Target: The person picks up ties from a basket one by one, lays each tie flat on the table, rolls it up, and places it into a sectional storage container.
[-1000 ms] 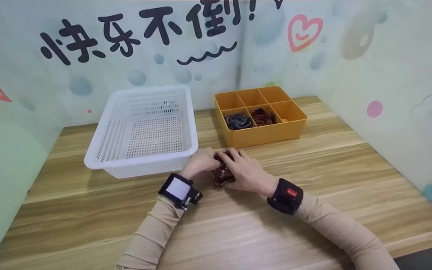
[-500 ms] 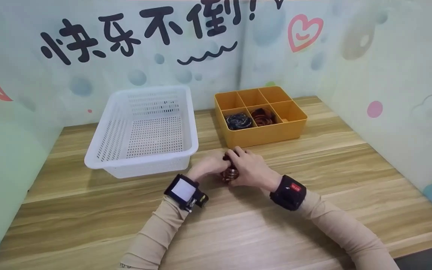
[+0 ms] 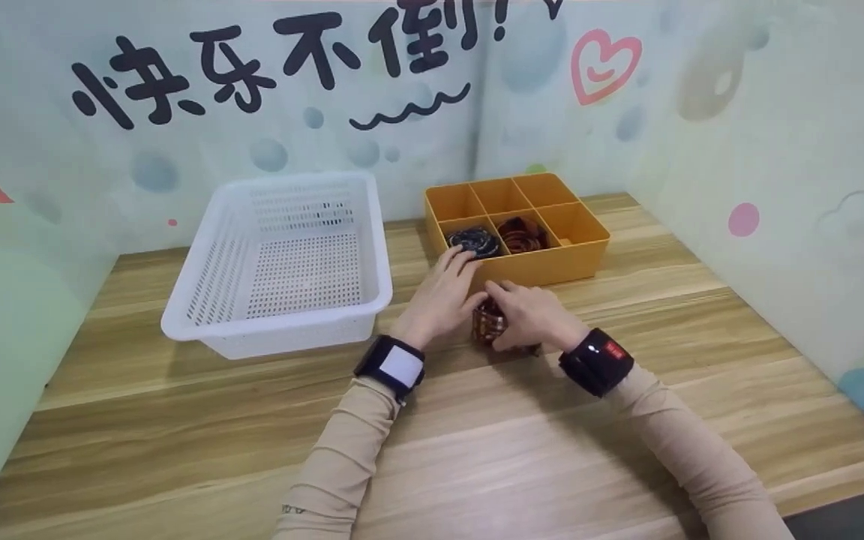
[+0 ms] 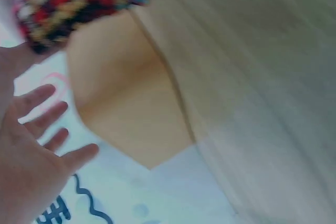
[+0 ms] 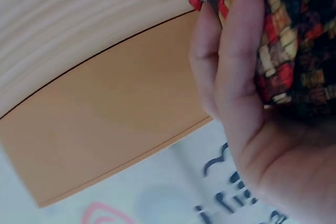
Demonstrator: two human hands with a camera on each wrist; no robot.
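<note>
A rolled-up plaid cloth (image 3: pixel 487 324), woven in red, black and yellow, is in my right hand (image 3: pixel 533 315), just in front of the orange divided box (image 3: pixel 552 265). In the right wrist view, curled fingers (image 5: pixel 241 51) grip the cloth's edge. My left hand (image 3: pixel 439 296) is beside it with fingers spread toward the box's front left corner; the left wrist view shows those fingers straight and holding nothing. Whether its thumb touches the cloth I cannot tell. In the box's front row lie a dark blue roll (image 3: pixel 477 241) and a red-brown plaid roll (image 3: pixel 522 234), in adjoining compartments.
To the left stands a white perforated plastic basket (image 3: pixel 282 328), with nothing seen inside. Printed wall panels (image 3: pixel 762 142) close off the back and both sides of the wooden table (image 3: pixel 177 435). Dark bands sit on both wrists.
Both hands have moved right and slightly toward the box, the cloth going with the right hand. My left hand has come off the cloth roll and its fingers have straightened.
</note>
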